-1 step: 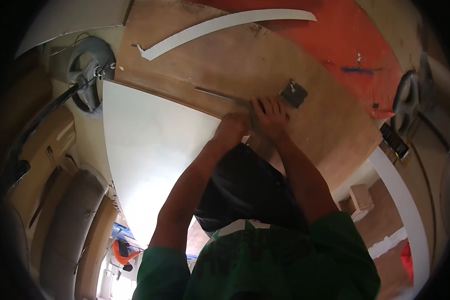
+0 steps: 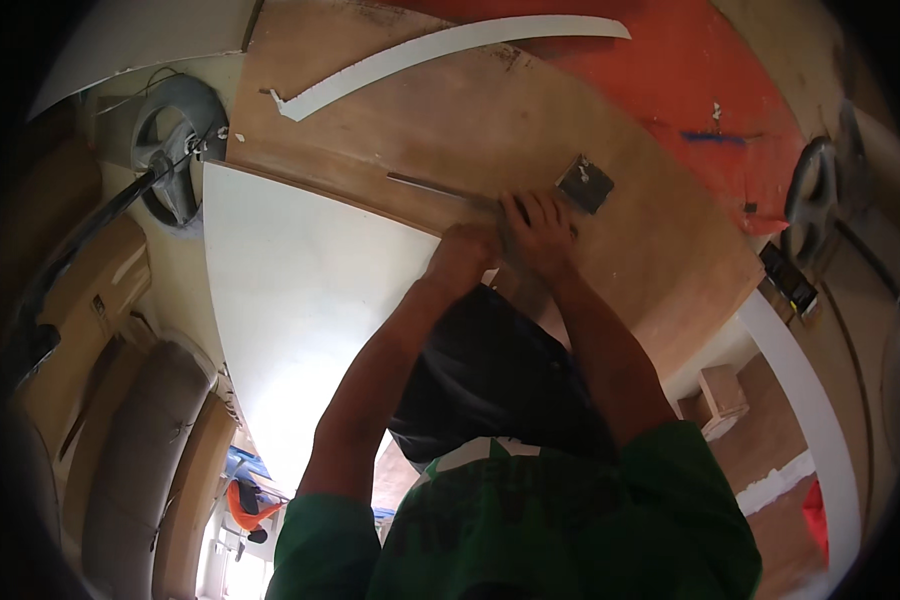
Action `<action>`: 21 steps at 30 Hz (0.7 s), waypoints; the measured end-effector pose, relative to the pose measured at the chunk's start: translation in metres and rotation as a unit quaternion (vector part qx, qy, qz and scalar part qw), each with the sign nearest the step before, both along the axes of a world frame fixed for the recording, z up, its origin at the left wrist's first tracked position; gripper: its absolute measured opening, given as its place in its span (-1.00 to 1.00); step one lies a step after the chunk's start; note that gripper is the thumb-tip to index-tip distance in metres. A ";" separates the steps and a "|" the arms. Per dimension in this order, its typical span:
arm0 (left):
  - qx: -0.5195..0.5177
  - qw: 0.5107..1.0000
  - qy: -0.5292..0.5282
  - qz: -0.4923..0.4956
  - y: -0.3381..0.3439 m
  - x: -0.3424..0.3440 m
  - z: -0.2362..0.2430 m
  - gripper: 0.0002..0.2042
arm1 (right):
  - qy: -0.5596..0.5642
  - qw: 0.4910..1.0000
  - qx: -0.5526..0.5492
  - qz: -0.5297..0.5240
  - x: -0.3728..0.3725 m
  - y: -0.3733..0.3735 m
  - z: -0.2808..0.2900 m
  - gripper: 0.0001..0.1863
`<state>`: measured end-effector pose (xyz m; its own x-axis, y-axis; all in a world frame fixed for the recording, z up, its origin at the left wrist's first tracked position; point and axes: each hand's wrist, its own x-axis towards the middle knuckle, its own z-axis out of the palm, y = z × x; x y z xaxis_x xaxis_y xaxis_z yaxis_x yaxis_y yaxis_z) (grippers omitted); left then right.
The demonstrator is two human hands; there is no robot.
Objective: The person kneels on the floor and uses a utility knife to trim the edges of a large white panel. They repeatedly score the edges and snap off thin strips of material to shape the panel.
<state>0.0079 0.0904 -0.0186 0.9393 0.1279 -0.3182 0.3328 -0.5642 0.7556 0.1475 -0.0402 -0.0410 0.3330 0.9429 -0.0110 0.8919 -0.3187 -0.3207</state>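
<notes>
- Now, at the far left, a grey spoked wheel (image 2: pixel 178 185) sits beside the brown worktop (image 2: pixel 650 285), apart from your hands.
- Left of centre, the white panel (image 2: pixel 300 240) spreads down the frame, its brown-edged side running towards your hands; whether it lies on the worktop or adjoins it, you can't tell from this view.
- Just above that edge lies the thin dark strip (image 2: pixel 425 186), slanting down to the right until it ends near your right fingers.
- At centre, your left hand (image 2: pixel 465 250) is curled tight by the panel's upper right corner; what it grips, if anything, is hidden.
- Touching or just beside it, your right hand (image 2: pixel 542 235) has its fingers spread over the worktop; blur between the hands hides whether it grasps or only presses something.
- The step in hand seems to be close two-handed work at this corner; the next move would call for a steady right hand and a controlled left one.
- Right of your fingers, a dark square pad (image 2: pixel 593 193) lies apart, untouched.
</notes>
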 end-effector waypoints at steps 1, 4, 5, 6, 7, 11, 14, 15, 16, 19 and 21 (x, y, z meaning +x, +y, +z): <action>-0.012 1.000 0.008 0.001 0.000 0.001 -0.001 -0.94 | 0.005 1.000 -0.002 -0.002 0.000 0.000 0.000 -0.42; 0.013 0.998 0.020 -0.051 0.002 0.003 -0.006 -0.90 | -0.017 1.000 0.005 -0.008 -0.002 0.002 -0.003 -0.43; 0.016 0.997 0.015 -0.069 0.006 0.002 -0.008 -0.89 | -0.027 1.000 0.007 -0.010 -0.002 0.002 -0.004 -0.43; 0.023 0.996 0.000 -0.081 0.012 -0.002 -0.009 -0.89 | -0.029 1.000 0.007 -0.008 -0.003 0.002 -0.006 -0.44; 0.028 0.994 -0.015 -0.104 0.022 -0.006 -0.010 -0.88 | -0.031 0.999 0.008 -0.009 -0.004 0.002 -0.007 -0.44; -0.079 0.985 -0.086 0.130 0.100 -0.049 -0.013 -0.94 | -0.069 0.997 0.007 -0.013 -0.006 0.001 -0.012 -0.46; 0.084 0.989 -0.101 0.060 0.137 -0.075 -0.016 -0.86 | -0.038 0.999 -0.023 -0.011 -0.006 0.001 -0.011 -0.47; 0.141 0.985 -0.091 0.029 0.139 -0.079 -0.018 -0.85 | -0.053 0.998 -0.016 -0.016 -0.005 0.001 -0.010 -0.47; 0.188 0.977 -0.097 0.021 0.136 -0.081 -0.020 -0.83 | -0.071 0.997 -0.013 -0.012 -0.004 0.002 -0.010 -0.48; 0.215 0.973 -0.084 0.016 0.127 -0.082 -0.025 -0.80 | -0.081 0.996 -0.038 -0.008 -0.001 0.005 -0.006 -0.50; 0.223 0.973 -0.056 -0.003 0.129 -0.086 -0.024 -0.78 | -0.081 0.996 -0.029 -0.006 0.000 0.007 -0.002 -0.53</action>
